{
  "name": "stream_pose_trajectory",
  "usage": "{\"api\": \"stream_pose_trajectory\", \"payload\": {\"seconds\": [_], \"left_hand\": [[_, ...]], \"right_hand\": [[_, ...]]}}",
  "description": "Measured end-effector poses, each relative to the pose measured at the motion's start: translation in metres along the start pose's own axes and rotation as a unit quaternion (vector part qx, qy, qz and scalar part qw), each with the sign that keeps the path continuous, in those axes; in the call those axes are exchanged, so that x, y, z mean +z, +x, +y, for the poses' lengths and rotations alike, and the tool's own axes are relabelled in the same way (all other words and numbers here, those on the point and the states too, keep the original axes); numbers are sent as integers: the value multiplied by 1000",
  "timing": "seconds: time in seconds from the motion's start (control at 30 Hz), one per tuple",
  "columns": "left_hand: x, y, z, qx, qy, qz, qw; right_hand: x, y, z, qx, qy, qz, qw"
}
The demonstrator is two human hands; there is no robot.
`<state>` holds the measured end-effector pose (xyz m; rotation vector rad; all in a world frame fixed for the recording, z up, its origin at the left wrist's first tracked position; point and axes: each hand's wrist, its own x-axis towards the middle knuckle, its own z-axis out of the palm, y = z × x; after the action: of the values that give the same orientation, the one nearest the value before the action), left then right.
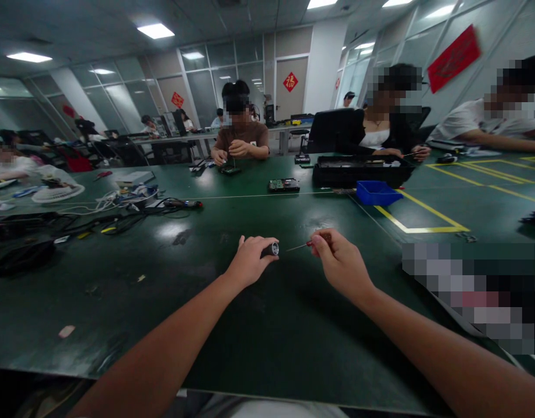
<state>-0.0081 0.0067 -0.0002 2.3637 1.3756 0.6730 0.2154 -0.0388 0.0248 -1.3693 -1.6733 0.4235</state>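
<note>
My left hand point(250, 258) is wrapped round a short black flashlight-like cylinder point(270, 249), whose silver-rimmed round end faces right. Most of its body is hidden by my fingers. Opposite it, my right hand point(339, 261) pinches a screwdriver point(309, 243) with a reddish handle. The screwdriver's thin metal shaft points left at the cylinder's open-looking end, with a small gap between them. Both hands are above the green table point(267, 331).
Tangled cables point(132, 209) lie at the left. Ahead are a circuit-board device point(283, 184), a blue bin point(378, 193) and a long black tray point(363, 172). A person point(240, 136) works across the table; others sit at the right. Yellow tape point(437, 229) marks the tabletop.
</note>
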Motion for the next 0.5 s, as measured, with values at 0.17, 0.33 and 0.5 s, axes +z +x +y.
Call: {"api": "stream_pose_trajectory", "payload": {"seconds": [0.17, 0.33, 0.5], "left_hand": [[0, -1, 3, 13, 8, -9, 1000], [2, -2, 6, 30, 17, -11, 999], [3, -2, 5, 34, 21, -13, 999]], "right_hand": [[1, -2, 0, -9, 49, -9, 999], [1, -3, -3, -7, 31, -27, 999], [-1, -3, -7, -13, 14, -23, 1000]]}}
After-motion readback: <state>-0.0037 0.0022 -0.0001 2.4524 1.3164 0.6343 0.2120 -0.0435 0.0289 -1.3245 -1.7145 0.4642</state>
